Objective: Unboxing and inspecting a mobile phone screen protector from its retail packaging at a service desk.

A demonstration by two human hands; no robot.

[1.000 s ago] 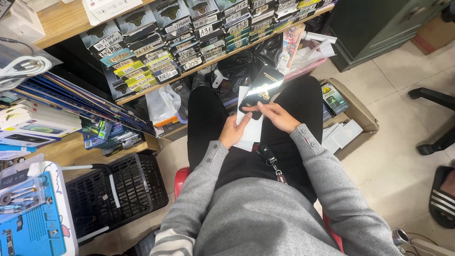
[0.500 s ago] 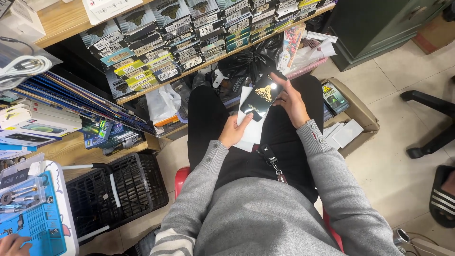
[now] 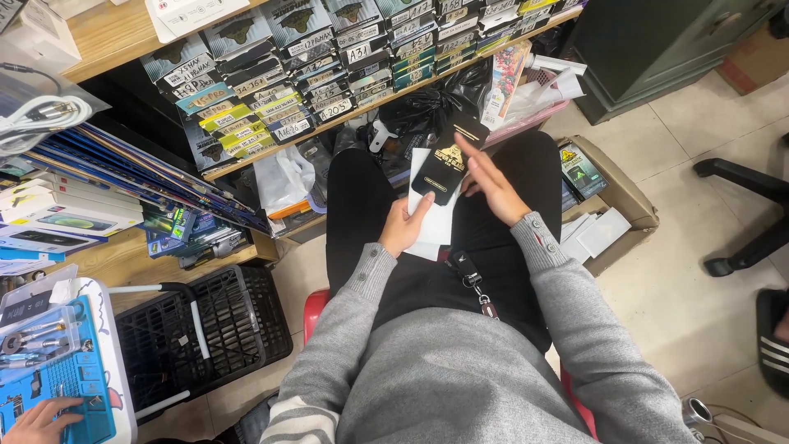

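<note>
Right hand (image 3: 493,185) lowered; black, gold-printed, seemingly flat packet (image 3: 448,160).

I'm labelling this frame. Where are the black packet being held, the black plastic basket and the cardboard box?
black packet (image 3: 445,164), head view, its middle.
black plastic basket (image 3: 234,316), head view, its mesh wall.
cardboard box (image 3: 629,201), head view, its right wall.
</note>
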